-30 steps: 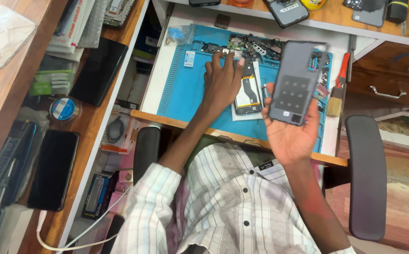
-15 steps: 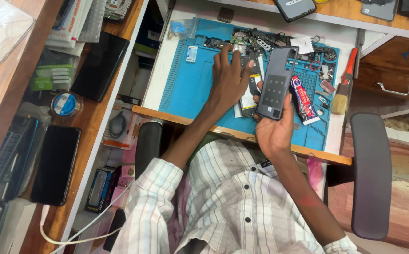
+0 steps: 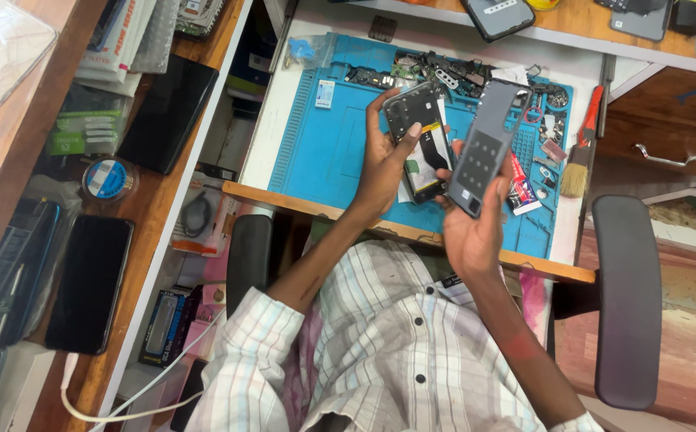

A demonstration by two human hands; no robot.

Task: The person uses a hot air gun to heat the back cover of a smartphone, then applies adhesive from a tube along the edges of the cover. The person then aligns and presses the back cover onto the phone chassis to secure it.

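Cluttered repair work fills a white desk with a wooden front edge (image 3: 300,202), seen from above the person's checked shirt. Nearest the viewer, at the lower left, a black smartphone (image 3: 89,282) lies flat on the brown wooden side counter (image 3: 12,164), with a white cable beneath it and a round roll of blue tape (image 3: 108,178) farther along. To the right, a black chair armrest (image 3: 626,300) stands near the desk edge.

Above the desk's near edge, the right hand (image 3: 472,232) is curled around the lower end of a grey rear phone cover (image 3: 485,148), fingers wrapped behind it, holding it tilted and raised over the mat. Just beside it, the left hand (image 3: 382,164) grips an opened black phone body with its internals exposed (image 3: 420,136), thumb across its face; the two pieces are near each other but whether they touch cannot be told.

Beneath both lies a blue silicone work mat (image 3: 324,152). On its right part rest a red and white tube (image 3: 521,192) and a wooden brush with a red handle (image 3: 584,144). At the mat's far edge sits a heap of dark phone parts (image 3: 436,72).
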